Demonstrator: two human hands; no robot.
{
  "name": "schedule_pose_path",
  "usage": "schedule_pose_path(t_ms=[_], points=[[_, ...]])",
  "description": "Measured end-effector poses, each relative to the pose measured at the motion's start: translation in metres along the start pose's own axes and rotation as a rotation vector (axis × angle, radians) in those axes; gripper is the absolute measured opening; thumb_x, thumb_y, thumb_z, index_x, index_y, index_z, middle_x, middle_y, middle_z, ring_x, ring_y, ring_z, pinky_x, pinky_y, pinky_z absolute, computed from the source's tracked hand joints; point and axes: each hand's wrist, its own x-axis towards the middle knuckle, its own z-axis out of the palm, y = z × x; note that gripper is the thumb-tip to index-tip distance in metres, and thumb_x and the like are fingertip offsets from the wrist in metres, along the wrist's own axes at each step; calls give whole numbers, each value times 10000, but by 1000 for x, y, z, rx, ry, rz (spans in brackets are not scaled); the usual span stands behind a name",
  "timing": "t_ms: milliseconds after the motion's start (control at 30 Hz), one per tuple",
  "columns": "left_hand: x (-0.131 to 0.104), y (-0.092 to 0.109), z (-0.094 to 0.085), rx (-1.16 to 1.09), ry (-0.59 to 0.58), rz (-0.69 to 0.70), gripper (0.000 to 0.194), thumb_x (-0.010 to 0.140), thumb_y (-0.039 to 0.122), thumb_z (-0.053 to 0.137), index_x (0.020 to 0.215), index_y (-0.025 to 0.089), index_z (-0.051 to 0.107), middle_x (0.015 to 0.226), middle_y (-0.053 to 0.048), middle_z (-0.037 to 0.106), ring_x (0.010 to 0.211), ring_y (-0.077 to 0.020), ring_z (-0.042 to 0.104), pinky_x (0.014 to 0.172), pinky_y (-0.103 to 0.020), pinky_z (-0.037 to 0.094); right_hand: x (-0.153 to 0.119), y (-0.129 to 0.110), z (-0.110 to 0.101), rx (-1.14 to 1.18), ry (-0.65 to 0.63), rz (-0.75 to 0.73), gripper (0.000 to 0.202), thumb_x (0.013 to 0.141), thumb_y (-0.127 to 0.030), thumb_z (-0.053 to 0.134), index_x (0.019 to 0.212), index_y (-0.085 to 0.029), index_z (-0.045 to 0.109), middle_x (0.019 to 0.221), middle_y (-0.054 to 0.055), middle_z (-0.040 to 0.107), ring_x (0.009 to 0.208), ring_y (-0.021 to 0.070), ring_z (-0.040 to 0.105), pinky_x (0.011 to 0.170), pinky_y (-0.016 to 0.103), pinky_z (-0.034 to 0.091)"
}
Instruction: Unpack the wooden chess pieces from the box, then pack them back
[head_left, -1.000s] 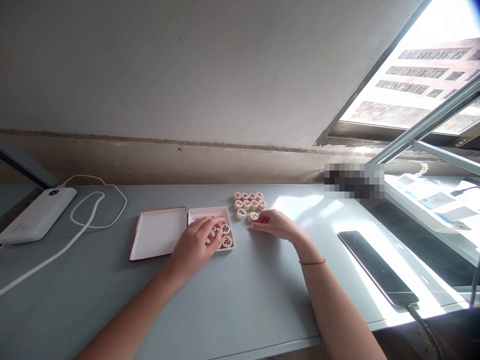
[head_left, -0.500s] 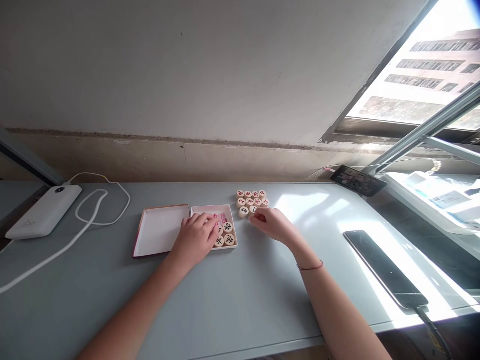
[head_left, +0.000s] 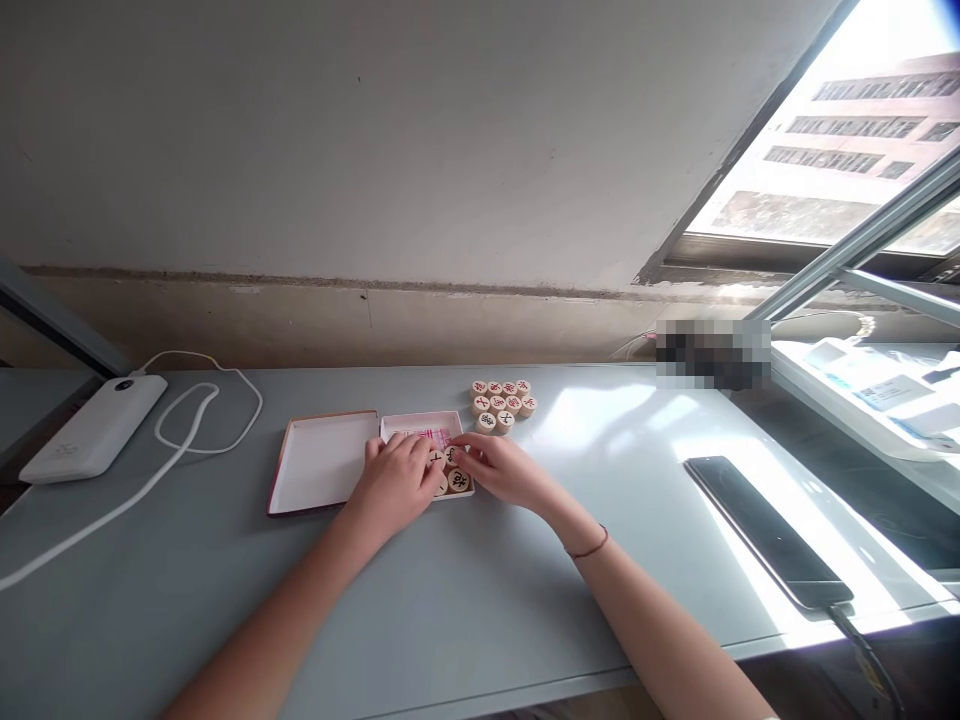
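Right hand (head_left: 501, 472) is reaching over the box's (head_left: 474, 478) right edge, fingertips touching a piece (head_left: 451, 456) inside; left hand (head_left: 397, 482) is curling over neighbouring pieces (head_left: 440, 488). Grip, both hands: cannot tell. Lid (head_left: 322, 458) is lying just left; bare desk (head_left: 450, 620) is extending nearside.

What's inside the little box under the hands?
In the box, pink markings and round pieces with black characters show. The left hand hides whatever lies under it; the right hand partly covers one piece.
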Motion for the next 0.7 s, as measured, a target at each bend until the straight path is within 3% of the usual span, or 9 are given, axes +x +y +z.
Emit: schedule_pose_path(t_ms=[200, 433, 533, 700], points=[[2, 2, -5, -204, 208, -22, 98, 902, 254, 463, 939, 218, 546, 978, -27, 657, 916, -191, 615, 822, -343, 422, -5, -6, -9, 80, 80, -23, 353, 893, -437, 478, 1140, -208, 582, 649, -27, 544, 555, 108, 425, 509, 228, 331], [-1, 15, -12, -529, 172, -32, 115, 917, 307, 486, 969, 230, 553, 950, -13, 657, 876, -160, 624, 756, -278, 510, -7, -12, -15, 333, 14, -131, 291, 875, -457, 515, 913, -181, 601, 710, -11, 528, 600, 98, 413, 523, 222, 332], [-2, 12, -10, -551, 248, -83, 89, 897, 289, 522, 948, 228, 561, 938, -11, 650, 853, -155, 625, 763, -283, 522, -10, -4, -36, 283, 84, -60, 364, 855, -533, 508, 790, -178, 557, 659, -17, 475, 578, 98, 389, 508, 228, 309], [0, 1, -7, -538, 342, -114, 151, 917, 260, 478, 1027, 242, 580, 1005, -27, 610, 850, -143, 631, 780, -295, 542, -16, 31, -73, 118, 163, 229, 500, 808, -652, 482, 673, -175, 542, 588, -14, 455, 527, 97, 374, 479, 236, 281]])
